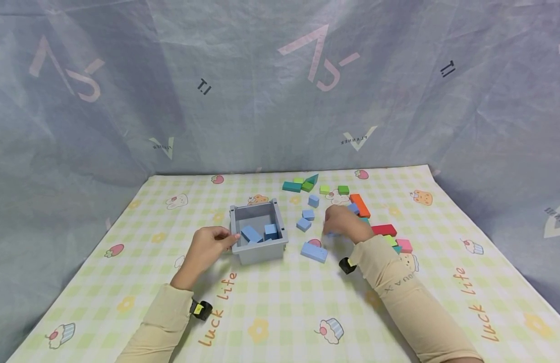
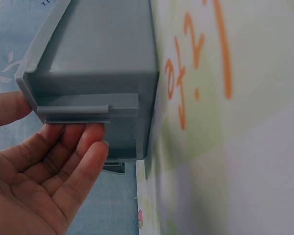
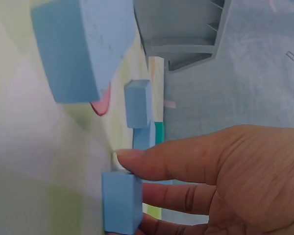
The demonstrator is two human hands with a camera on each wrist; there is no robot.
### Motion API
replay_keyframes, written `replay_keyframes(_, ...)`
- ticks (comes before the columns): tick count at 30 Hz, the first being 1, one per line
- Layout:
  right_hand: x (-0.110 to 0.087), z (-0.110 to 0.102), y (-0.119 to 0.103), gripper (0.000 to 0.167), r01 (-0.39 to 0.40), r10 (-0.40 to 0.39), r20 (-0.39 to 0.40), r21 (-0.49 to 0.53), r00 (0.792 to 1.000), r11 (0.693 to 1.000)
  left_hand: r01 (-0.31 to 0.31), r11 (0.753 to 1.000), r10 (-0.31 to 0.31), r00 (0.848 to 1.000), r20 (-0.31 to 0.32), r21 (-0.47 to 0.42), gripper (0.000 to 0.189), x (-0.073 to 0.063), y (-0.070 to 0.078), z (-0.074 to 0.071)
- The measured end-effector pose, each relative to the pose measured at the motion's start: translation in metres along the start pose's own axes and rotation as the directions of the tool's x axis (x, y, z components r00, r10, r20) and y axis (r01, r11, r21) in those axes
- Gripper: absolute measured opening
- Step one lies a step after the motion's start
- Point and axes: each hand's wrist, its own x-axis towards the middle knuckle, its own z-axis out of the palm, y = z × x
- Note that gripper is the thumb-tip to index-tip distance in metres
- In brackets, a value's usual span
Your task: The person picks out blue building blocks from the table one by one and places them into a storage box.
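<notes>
A grey plastic bin (image 1: 262,255) stands on the patterned tablecloth with several blue blocks (image 1: 251,234) inside. My left hand (image 1: 209,244) grips its left side, thumb at the rim and fingers curled under the ledge (image 2: 88,108). To the right, my right hand (image 1: 345,222) is low over the cloth, its thumb and fingers around a small blue block (image 3: 121,201). Between bin and right hand lie a long blue block (image 1: 314,252) and small blue blocks (image 1: 303,224). Another blue block (image 1: 353,207) shows just behind the right hand.
Right of the right hand lie an orange block (image 1: 359,205), a red block (image 1: 384,230) and a pink block (image 1: 404,246). Farther back are a teal block (image 1: 291,186) and several green blocks (image 1: 343,190). A grey-blue printed curtain (image 1: 243,101) hangs behind the table.
</notes>
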Motion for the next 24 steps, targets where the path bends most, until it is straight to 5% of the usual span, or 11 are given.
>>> replay_keyframes(24, 0.003, 0.010, -0.013, 0.015, 0.010, -0.009, 0.016, -0.058, 1.000, 0.998, 0.012, 1.000, -0.012, 1.000, 0.007, -0.009, 0.026, -0.001, 0.002, 0.000)
